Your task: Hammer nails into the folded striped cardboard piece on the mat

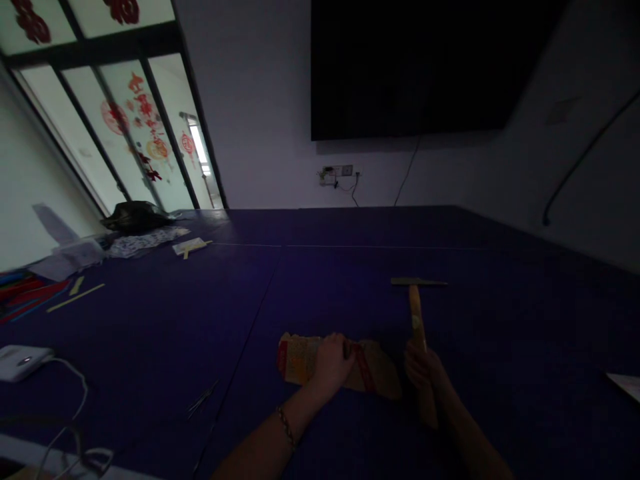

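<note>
In my right hand [423, 367] is a hammer [416, 310], its wooden handle gripped partway down. The narrow metal head [419, 282] points away from me, level above or on the purple surface; I cannot tell which. My left hand [334, 360] has its fingers curled over a flattened brown piece of cardboard [377, 370] with red and yellow print. Whether anything small sits between these fingers is hidden. To the left of that arm lie several thin metal pieces [203, 399], like nails, on the purple tabletop [240, 300].
A white device [24, 362] with a cable [75, 380] lies at the left. Red and blue strips [30, 297], a yellow strip [75, 298], a clear box [80, 252] and a black bag [134, 217] are farther back. A pale flat object [626, 385] lies at the right.
</note>
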### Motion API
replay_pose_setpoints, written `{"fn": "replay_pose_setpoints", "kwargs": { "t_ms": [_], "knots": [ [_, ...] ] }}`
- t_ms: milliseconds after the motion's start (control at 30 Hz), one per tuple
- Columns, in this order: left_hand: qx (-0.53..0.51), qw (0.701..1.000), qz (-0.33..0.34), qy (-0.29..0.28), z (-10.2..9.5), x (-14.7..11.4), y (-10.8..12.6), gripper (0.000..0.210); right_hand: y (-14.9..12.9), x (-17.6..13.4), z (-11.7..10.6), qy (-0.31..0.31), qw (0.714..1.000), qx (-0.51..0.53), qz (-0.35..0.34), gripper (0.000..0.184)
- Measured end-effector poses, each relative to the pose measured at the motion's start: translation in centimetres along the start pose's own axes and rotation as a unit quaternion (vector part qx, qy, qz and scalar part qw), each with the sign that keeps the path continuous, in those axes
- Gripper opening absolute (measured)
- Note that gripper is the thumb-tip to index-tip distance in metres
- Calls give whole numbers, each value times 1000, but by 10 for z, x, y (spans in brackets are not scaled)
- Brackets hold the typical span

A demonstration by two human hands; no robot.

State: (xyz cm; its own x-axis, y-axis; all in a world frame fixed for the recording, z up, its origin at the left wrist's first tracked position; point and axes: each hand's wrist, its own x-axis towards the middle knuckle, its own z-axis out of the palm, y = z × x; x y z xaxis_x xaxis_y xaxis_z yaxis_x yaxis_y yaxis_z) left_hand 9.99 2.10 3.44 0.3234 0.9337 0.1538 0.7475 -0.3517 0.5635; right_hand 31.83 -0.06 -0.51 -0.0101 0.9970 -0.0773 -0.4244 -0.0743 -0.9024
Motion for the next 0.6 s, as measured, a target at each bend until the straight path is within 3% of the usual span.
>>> {"fn": "replay_pose_setpoints", "kwargs": {
  "t_ms": [100,233,333,433,600],
  "knots": [
    [-2,1000,3,-27,-18,-2,-3,21,-1,2,0,10,1000,5,-3,42],
    [-25,999,-24,-2,-67,-27,-25,12,-1,5,-2,15,1000,11,1,42],
    [-23,994,-82,66,-111,-64,-59,17,-1,8,-5,8,1000,14,13,43],
    [49,972,-201,112,-149,-105,-101,24,0,11,-9,-4,1000,16,26,44],
    [126,945,-298,48,-178,-150,-159,23,4,15,-14,-25,999,23,35,46]
  ]
}}
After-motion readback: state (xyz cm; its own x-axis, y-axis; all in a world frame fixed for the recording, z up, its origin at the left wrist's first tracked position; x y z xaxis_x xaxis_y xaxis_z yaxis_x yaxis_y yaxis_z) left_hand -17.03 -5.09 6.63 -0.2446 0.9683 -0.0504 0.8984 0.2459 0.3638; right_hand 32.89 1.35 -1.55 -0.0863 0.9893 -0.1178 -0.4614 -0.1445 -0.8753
